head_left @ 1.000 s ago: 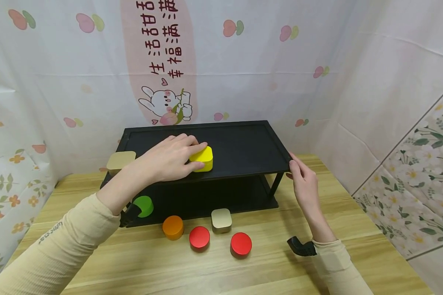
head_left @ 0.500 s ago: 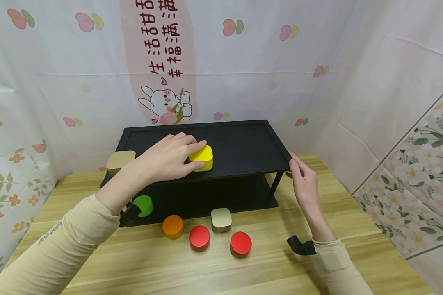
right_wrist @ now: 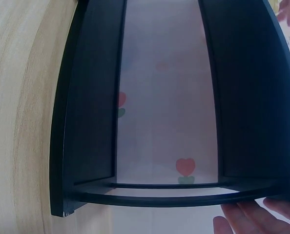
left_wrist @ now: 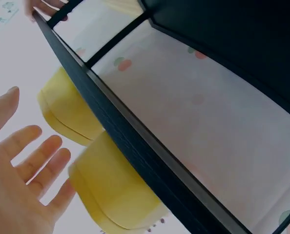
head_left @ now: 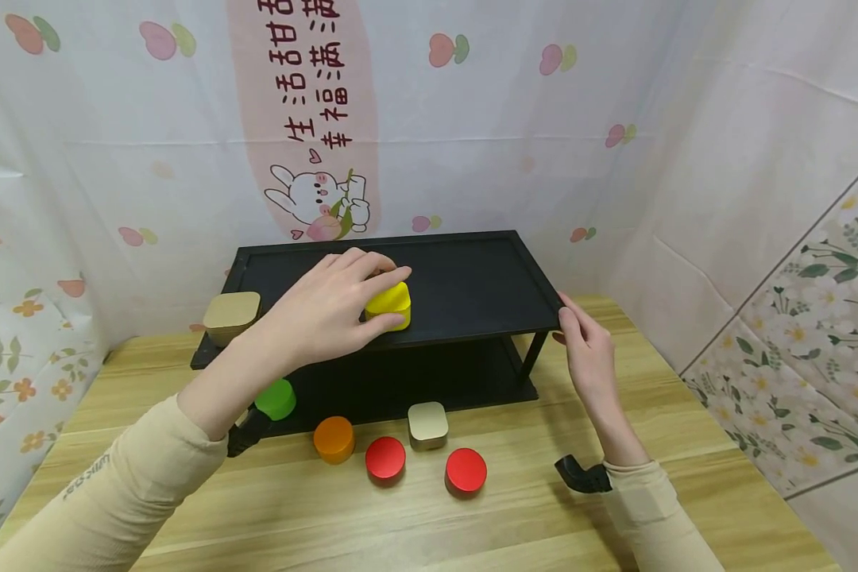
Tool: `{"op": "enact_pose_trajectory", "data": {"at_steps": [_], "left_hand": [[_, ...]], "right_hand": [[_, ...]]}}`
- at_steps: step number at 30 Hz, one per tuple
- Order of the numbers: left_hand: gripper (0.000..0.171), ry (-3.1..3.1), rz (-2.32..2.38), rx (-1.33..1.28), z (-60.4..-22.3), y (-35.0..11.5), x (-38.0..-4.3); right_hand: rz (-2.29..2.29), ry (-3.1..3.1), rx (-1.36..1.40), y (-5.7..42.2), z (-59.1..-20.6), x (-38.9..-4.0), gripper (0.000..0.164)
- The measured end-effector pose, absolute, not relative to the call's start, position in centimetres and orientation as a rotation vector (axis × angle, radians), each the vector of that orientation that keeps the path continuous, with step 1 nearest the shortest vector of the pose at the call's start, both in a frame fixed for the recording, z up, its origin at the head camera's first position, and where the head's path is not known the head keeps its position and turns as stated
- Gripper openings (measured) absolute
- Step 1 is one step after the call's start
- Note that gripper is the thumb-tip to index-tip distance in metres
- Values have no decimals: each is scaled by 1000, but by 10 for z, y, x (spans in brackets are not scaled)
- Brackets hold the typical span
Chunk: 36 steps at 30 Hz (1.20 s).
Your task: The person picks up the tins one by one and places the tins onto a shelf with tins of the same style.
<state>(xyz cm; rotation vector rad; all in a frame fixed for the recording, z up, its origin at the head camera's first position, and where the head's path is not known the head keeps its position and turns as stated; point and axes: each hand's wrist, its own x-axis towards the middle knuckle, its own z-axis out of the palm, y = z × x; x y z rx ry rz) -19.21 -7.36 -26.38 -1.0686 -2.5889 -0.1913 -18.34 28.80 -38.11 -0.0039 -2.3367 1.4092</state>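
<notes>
My left hand (head_left: 329, 306) is over the top tier of the black shelf (head_left: 465, 278). Its thumb and index finger are spread around a yellow rounded-square lidded tin (head_left: 393, 306) near the front edge. In the left wrist view, two yellow tins stand side by side on that tier, a farther tin (left_wrist: 69, 107) and a nearer tin (left_wrist: 115, 190). There the left hand (left_wrist: 28, 175) has its fingers extended beside them, with a gap to the farther one. My right hand (head_left: 589, 349) grips the shelf's front right corner, thumb on top and fingers beneath.
A cream tin (head_left: 232, 314) sits at the top tier's left end. A green tin (head_left: 276, 400) is on the lower tier's left. In front, on the wooden table (head_left: 314, 524), stand an orange tin (head_left: 334, 439), a cream tin (head_left: 427, 423) and two red tins, left (head_left: 385, 458) and right (head_left: 465, 470).
My left hand's thumb and index finger have loosened from the yellow tin, and the hand has risen slightly. The tin and the right hand stay in place; the head view has shifted a little.
</notes>
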Motion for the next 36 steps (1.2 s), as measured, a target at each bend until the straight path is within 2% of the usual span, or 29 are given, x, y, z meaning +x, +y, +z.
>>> {"op": "enact_pose_trajectory", "data": {"at_steps": [15,22,36], "left_hand": [[44,-2223,-357,-1118,-285,-62,-152],[41,-2165,-368,-1144,-301,-53,-135],[33,-2346,-416,-1158,-354,-36,-128]], "right_hand": [[1401,-2344,-3,289,-379,-186,52],[1406,-2337,-14,287,-377,-186,52],[1442,-2314,0,286,-378,-183,46]]}}
